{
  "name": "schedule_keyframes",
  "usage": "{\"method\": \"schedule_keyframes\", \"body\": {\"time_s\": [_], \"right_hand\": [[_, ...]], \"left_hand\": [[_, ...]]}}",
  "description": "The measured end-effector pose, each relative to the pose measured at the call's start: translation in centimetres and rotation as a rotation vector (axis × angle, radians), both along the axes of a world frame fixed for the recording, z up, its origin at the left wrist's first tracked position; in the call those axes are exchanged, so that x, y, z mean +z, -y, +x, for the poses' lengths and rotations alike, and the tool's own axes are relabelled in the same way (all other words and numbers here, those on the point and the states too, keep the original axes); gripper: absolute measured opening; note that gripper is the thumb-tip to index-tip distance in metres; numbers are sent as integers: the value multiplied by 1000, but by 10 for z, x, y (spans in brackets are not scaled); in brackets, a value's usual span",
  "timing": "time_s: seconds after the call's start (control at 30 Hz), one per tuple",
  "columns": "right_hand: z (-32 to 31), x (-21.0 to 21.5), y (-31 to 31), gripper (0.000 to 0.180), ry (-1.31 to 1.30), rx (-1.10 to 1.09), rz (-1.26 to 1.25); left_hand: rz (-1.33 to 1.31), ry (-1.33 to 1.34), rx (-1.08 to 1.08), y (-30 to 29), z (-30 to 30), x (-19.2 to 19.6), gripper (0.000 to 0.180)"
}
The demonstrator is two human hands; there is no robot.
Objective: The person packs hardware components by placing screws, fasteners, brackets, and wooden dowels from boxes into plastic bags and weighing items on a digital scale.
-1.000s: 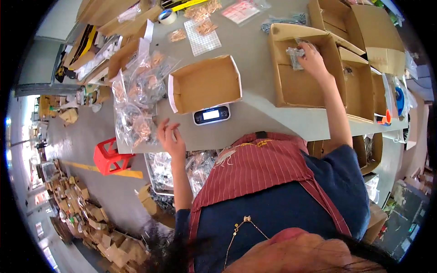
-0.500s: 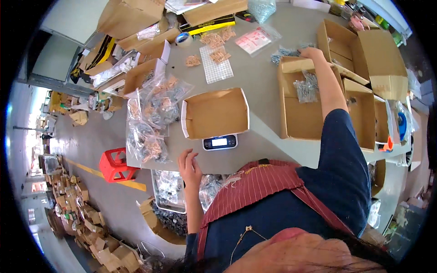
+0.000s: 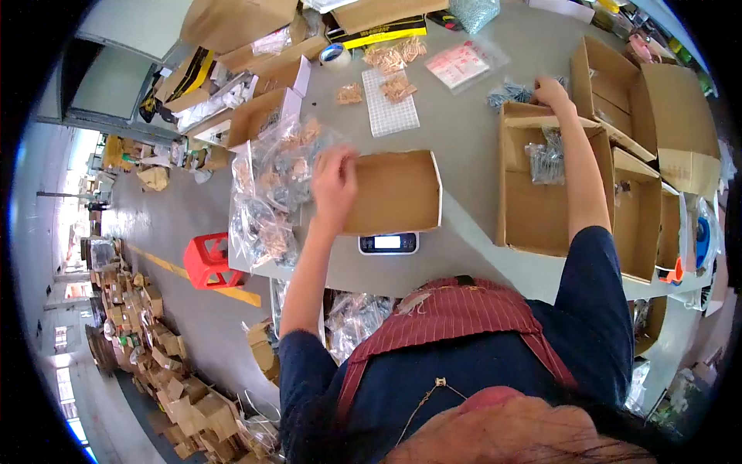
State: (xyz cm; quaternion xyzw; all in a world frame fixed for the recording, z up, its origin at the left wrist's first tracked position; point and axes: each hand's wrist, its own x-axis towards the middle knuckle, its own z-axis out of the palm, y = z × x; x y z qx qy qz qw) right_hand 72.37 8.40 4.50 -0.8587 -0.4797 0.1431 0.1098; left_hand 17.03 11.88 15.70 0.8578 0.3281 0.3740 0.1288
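My left hand (image 3: 335,184) is at the left edge of a shallow cardboard box (image 3: 396,189), its fingers blurred by motion. This box rests on a small digital scale (image 3: 388,243). Out to the far right, my right hand (image 3: 550,93) reaches past an open carton (image 3: 516,201) into a pile of grey metal screws or similar fasteners (image 3: 508,93). Its fingers are bent down into the pile, their tips hidden. Inside the carton lies a bunch of similar metal pieces (image 3: 547,158). Filled clear plastic bags (image 3: 267,201) are heaped left of my left hand.
Copper-coloured pieces (image 3: 396,89) lie in small heaps by a white gridded sheet (image 3: 386,116). Behind are a tape roll (image 3: 335,56) and a bag with a red-printed sheet (image 3: 461,68). More open cartons (image 3: 614,97) stand right; a red stool (image 3: 209,261) is on the floor.
My left hand has moved up and forward from beside the scale to the box's left edge. My right hand stays at the metal pile. The whole view has shifted slightly.
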Motion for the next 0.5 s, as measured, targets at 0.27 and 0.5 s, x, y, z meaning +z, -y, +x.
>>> {"method": "schedule_keyframes", "body": {"time_s": [0.27, 0.5], "right_hand": [[-7, 18, 18, 38, 7, -197, 654], [-10, 36, 36, 34, -871, -717, 1044]], "left_hand": [[156, -467, -33, -133, 160, -97, 56], [64, -820, 29, -168, 187, -124, 62]]}}
